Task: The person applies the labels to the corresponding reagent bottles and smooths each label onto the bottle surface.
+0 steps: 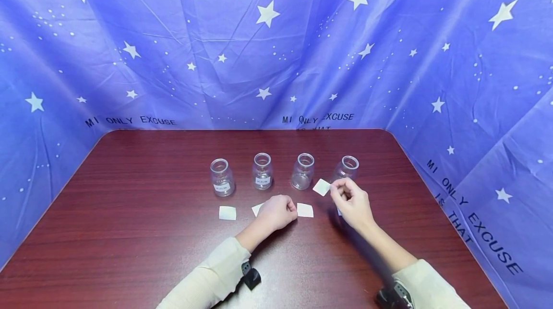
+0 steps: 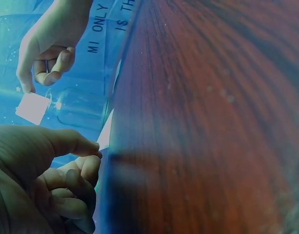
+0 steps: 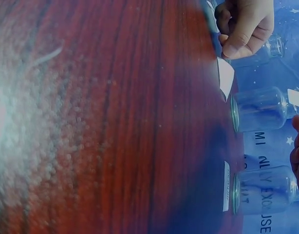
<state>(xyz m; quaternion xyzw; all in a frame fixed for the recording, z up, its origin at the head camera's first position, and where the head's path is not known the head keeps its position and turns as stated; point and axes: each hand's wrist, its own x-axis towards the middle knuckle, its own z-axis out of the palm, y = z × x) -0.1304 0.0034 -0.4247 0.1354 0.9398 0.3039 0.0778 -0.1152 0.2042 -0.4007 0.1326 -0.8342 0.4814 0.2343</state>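
Observation:
In the head view my right hand (image 1: 353,202) pinches a small white paper label (image 1: 321,187) by its edge, raised above the table between two clear glass jars. My left hand (image 1: 276,213) is low over the table, thumb and index finger pinching the left edge of another white label (image 1: 305,210); the left wrist view shows the fingertips at that label's corner (image 2: 106,132). Behind the hands stand a bare jar (image 1: 303,172) and the rightmost jar (image 1: 347,167), partly hidden by my right hand.
Two jars on the left, one (image 1: 222,177) at the end and one (image 1: 262,172) beside it, bear small labels with writing. A white label (image 1: 227,213) lies at the front left. Another label (image 1: 257,209) is partly under my left hand. A starry blue curtain (image 1: 268,50) surrounds the table (image 1: 142,232).

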